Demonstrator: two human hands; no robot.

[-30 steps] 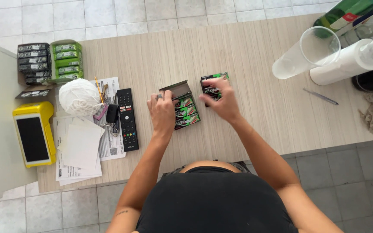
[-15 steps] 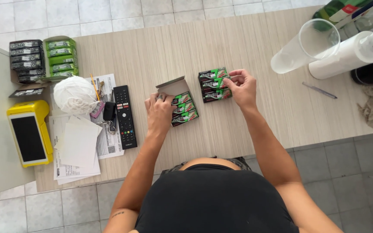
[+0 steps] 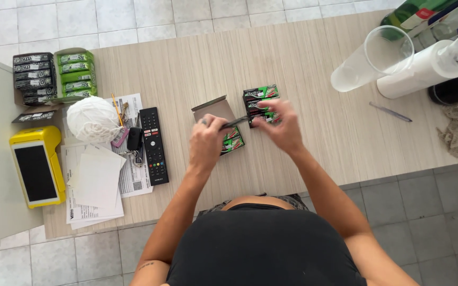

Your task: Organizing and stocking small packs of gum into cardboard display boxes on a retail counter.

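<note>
both hands mid-counter: left hand (image 3: 207, 142) and right hand (image 3: 281, 127) pinching opposite ends of one slim dark gum pack (image 3: 236, 122), above open carton (image 3: 223, 127), beside green pack stack (image 3: 261, 98). likely light, stiff, slick wrapper; best gripped on long edges.

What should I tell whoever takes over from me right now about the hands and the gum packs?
Left hand: grip on one end of a slim dark pack, above the open carton.
Right hand: fingers at the pack's other end, over the loose stack of green packs right of the carton.
Done: several green packs lie inside the carton.
Left: the held pack and the stack are outside it.
</note>
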